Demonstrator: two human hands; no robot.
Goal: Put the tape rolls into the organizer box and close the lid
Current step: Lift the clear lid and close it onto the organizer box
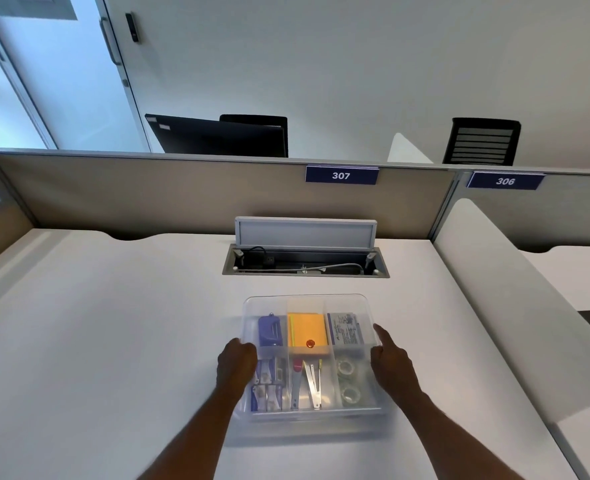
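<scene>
White desk (113, 341) fills most of the view, backed by a beige partition (148, 192) with blue number plates reading 307 (341, 175) and 306 (505, 181); behind the partition stand a dark monitor (217, 135) and a black chair (482, 142); a cable tray (305, 260) set into the desk has its flap raised. Near the front edge sits the clear organizer box (309, 358) with its translucent lid (307, 303) lying over it; whether the lid is fully seated cannot be told. Through the plastic show a blue item at far left, an orange pad (307, 329) in the middle with a small orange dot on it, a printed packet at far right, metal strips (309, 386) in the near middle; two tape rolls (348, 381) lie in the near right compartment, one beyond the other. Left hand (236, 363) curls against the box's left edge, fingers bent over the rim; right hand (390, 358) presses the right edge, fingers extended along the side.
</scene>
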